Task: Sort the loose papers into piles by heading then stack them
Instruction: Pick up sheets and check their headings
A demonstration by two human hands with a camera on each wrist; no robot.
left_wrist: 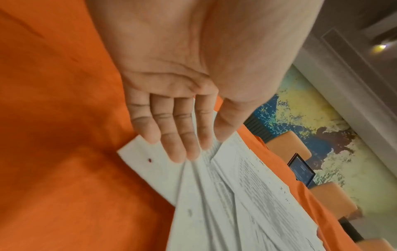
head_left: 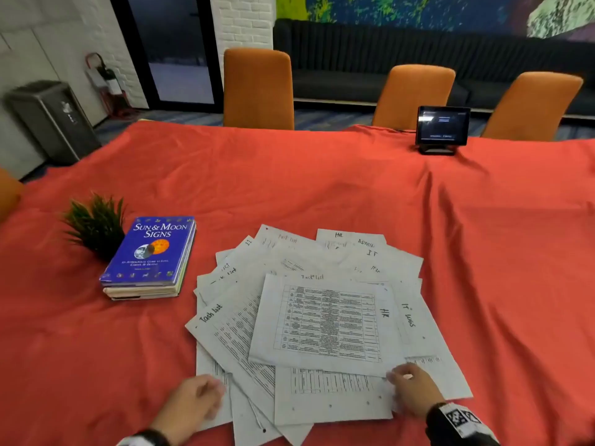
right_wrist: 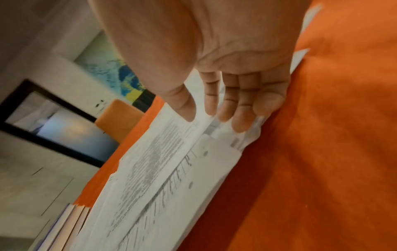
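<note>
Head view: papers point(head_left: 322, 317) lie unsorted beside the book point(head_left: 151, 255); both hands point(head_left: 415, 391), fingers extended, touch their near edges; no piles started.

Table text on the top sheet point(head_left: 325, 320) too small to read

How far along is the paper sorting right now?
Nothing looks sorted: the papers lie in one overlapping heap on the red cloth, with Task List, HR, IT and Admin headings mixed. In hand: the left hand touches the heap's near left edge, and the right hand is at the top sheet's near corner. All piles and the stacking remain.
</note>
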